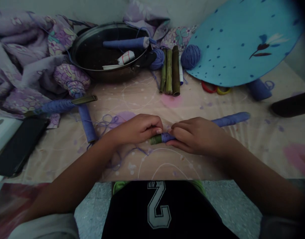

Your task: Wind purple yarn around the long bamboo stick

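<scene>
Near centre of the table, my left hand is closed around the bare green end of the stick, apparently steadying it. My right hand curls over its blue-wrapped part, fingers pressing the yarn flat.

**A:** What does it feel like between your left hand and right hand?

**B:** You grip a stick. At your left fingertips it is bare, a smooth, matt green stem. Under your right fingers it is wound in fuzzy, ribbed blue yarn.

**A:** And beyond your hands?

**B:** Beyond your left hand the pan is dark metal with a dull sheen on its rim. Beyond your right hand the yarn ball looks soft and woolly, and the blue disc looks like matt printed paper. Under both your hands the tablecloth is smooth and faintly glossy. Past your left wrist the phone is glossy black.
</scene>
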`<state>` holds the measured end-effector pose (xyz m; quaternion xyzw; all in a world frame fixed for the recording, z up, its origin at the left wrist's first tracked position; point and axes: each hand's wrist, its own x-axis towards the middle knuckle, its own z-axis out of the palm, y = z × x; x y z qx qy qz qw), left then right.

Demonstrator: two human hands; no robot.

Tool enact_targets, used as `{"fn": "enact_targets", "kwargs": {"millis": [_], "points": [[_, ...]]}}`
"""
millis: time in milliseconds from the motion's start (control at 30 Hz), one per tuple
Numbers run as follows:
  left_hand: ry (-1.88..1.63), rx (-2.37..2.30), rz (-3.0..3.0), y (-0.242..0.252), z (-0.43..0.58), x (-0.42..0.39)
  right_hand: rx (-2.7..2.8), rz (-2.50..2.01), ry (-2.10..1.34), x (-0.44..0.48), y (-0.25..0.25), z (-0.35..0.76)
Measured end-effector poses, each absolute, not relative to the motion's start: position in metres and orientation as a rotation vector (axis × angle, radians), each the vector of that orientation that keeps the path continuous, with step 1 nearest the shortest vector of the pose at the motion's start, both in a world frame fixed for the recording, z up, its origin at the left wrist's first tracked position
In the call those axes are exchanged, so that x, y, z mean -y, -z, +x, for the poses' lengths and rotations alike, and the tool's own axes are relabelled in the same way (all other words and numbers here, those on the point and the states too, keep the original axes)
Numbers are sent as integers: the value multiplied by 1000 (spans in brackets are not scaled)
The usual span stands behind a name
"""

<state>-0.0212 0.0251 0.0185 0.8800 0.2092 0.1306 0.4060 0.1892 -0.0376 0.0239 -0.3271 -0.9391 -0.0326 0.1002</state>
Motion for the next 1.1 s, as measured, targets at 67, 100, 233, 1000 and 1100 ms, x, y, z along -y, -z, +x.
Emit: {"fn": "enact_targets", "kwargs": {"millis": [67,100,233,1000,1100], "points": [[-349,-543,2066,-18,-21,-25,2704,-928,131,38,-22,190],[-356,-548,1992,-18,-21,-25,2661,-908,151,39,-21,190],[-407,-600,1757,-15,-20,-21,2508,-852,230,39,-20,188],[-591,-706,1755,-19,-16,-14,2458,-927,395,41,-21,188],[-577,-699,1770,-19,-17,-15,2456,-922,403,41,-22,187]]}}
